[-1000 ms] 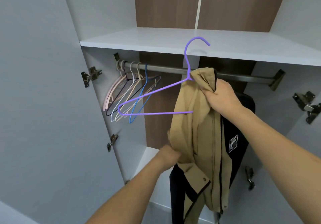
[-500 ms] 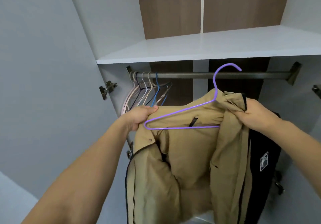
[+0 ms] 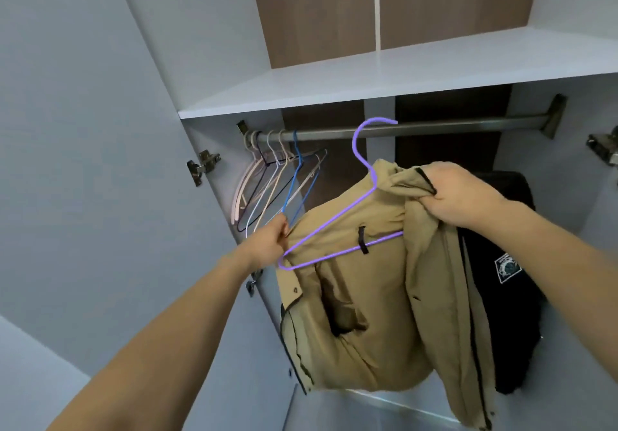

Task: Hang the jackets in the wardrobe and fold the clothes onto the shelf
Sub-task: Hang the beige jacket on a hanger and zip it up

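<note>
Since half a second ago, the purple hanger (image 3: 337, 226) has tilted further, its hook rising to the level of the rail (image 3: 434, 128), and the left hand (image 3: 269, 241) has drawn the tan jacket (image 3: 364, 300) wider open.

Present state: the left hand pinches the jacket's left shoulder edge right at the hanger's lower corner. The right hand (image 3: 459, 193) has a closed grip on a bunched portion of the collar and right shoulder. The hanger's right arm is hidden in the cloth there; its left arm and bottom bar lie exposed across the lining, so the garment is judged only half seated. The hook lies in front of the rail; whether it has caught cannot be told.

Completed: a black jacket (image 3: 501, 263) hangs at the right, behind the tan one, apparently on the rail, though its hanger is hidden.

Outstanding: seat the left shoulder, hook the hanger onto the rail. Several empty hangers (image 3: 274, 193) sit bunched at the rail's left end. The shelf (image 3: 401, 76) above carries no folded clothes in the visible part, so the folding stage is judged not started.
</note>
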